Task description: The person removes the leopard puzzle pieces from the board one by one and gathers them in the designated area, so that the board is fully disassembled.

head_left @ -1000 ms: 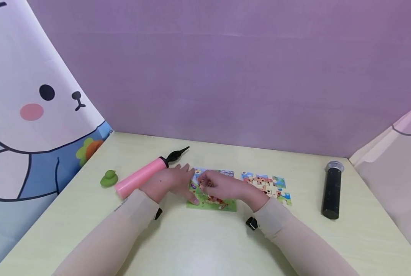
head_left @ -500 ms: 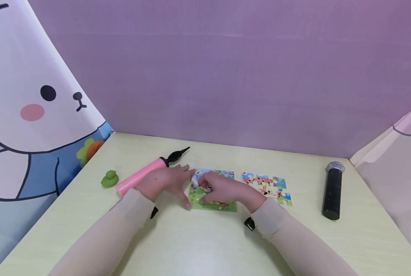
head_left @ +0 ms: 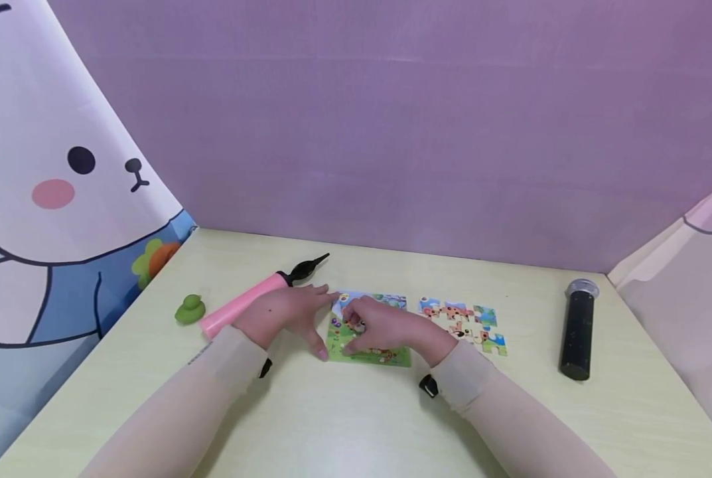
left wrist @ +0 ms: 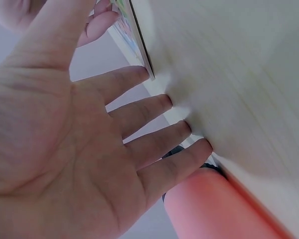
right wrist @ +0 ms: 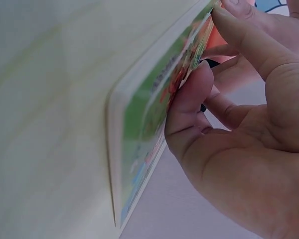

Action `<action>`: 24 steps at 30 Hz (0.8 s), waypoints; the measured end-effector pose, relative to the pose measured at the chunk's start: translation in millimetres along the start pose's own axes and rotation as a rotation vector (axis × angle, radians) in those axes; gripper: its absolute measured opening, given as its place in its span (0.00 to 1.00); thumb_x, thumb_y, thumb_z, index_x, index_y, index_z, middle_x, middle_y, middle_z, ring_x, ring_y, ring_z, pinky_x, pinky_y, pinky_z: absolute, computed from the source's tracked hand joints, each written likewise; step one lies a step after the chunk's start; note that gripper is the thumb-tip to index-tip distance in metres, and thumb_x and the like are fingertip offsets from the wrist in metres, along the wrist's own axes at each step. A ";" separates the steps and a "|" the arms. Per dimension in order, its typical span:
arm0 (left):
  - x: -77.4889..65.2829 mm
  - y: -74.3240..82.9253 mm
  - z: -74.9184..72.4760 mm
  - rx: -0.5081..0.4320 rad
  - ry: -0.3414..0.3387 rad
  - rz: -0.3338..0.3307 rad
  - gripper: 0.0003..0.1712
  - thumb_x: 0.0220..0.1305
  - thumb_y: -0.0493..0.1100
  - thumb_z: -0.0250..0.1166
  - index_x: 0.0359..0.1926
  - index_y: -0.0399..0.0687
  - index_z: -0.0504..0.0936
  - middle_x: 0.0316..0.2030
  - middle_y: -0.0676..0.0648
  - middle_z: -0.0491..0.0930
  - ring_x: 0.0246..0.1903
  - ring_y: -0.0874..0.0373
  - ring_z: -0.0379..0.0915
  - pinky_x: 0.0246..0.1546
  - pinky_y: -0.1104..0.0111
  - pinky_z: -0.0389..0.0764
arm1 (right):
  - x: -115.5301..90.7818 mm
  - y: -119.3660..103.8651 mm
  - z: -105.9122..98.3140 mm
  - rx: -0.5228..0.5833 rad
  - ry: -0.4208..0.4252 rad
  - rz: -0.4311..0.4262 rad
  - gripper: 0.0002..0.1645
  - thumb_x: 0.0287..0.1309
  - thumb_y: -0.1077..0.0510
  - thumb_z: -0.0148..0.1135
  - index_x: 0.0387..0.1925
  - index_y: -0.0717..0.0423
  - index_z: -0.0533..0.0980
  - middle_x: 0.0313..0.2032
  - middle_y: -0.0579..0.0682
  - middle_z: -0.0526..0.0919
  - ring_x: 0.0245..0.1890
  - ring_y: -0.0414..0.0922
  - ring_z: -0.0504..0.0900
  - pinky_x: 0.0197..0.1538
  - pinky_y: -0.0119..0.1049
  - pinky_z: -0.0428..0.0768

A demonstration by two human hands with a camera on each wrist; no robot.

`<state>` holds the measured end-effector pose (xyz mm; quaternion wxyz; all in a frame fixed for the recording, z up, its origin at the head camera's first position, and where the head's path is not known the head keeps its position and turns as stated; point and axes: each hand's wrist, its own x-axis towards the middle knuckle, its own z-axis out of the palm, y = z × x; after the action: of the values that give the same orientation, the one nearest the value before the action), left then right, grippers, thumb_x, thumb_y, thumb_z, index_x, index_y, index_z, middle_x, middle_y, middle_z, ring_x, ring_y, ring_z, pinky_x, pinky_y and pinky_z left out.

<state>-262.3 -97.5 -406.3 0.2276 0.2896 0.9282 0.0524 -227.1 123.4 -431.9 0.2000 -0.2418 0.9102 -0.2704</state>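
On the table (head_left: pixel 356 425) lies a colourful picture board (head_left: pixel 372 359).

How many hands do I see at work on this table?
2. The left hand is spread at the left edge of the picture board; the right hand is over the board's middle. None seems hidden.

One left hand (head_left: pixel 288 313), one right hand (head_left: pixel 385 328), that's two hands on show! Two sleeves (head_left: pixel 182 405) to match, and one black gadget (head_left: pixel 429 386) per wrist, making two. One table (head_left: pixel 356 425), one picture board (head_left: pixel 373 359), and several puzzle pieces (head_left: pixel 486 316) in a bunch, too small to number exactly! One pump (head_left: pixel 251 295), one toy (head_left: pixel 190 310), one black tube (head_left: pixel 578 332), and, over there, one cartoon animal (head_left: pixel 57 159)!
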 end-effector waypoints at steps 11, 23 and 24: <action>-1.2 2.4 -1.3 0.005 -0.016 -0.003 0.76 0.46 0.68 0.85 0.87 0.53 0.51 0.87 0.40 0.46 0.86 0.35 0.45 0.83 0.34 0.56 | -0.5 -2.1 -1.5 0.031 -0.014 -0.021 0.25 0.62 0.54 0.79 0.53 0.57 0.74 0.48 0.50 0.77 0.49 0.46 0.75 0.58 0.42 0.80; -4.4 5.7 -2.9 0.015 -0.023 -0.014 0.76 0.46 0.68 0.85 0.87 0.53 0.50 0.87 0.40 0.45 0.86 0.36 0.44 0.83 0.35 0.56 | -5.7 1.3 -0.4 0.091 0.078 -0.035 0.23 0.60 0.56 0.79 0.51 0.51 0.75 0.50 0.51 0.77 0.43 0.46 0.75 0.47 0.39 0.80; -4.4 5.7 -2.8 0.015 -0.023 -0.015 0.76 0.46 0.68 0.85 0.87 0.54 0.50 0.87 0.40 0.45 0.86 0.36 0.44 0.83 0.35 0.56 | -5.9 1.3 -0.7 0.093 0.087 -0.038 0.22 0.61 0.57 0.79 0.50 0.51 0.75 0.49 0.50 0.78 0.43 0.45 0.76 0.47 0.39 0.80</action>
<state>-257.4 -95.1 -400.8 0.2364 0.2849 0.9281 0.0405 -223.1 127.9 -430.8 0.1662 -0.2377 0.8996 -0.3264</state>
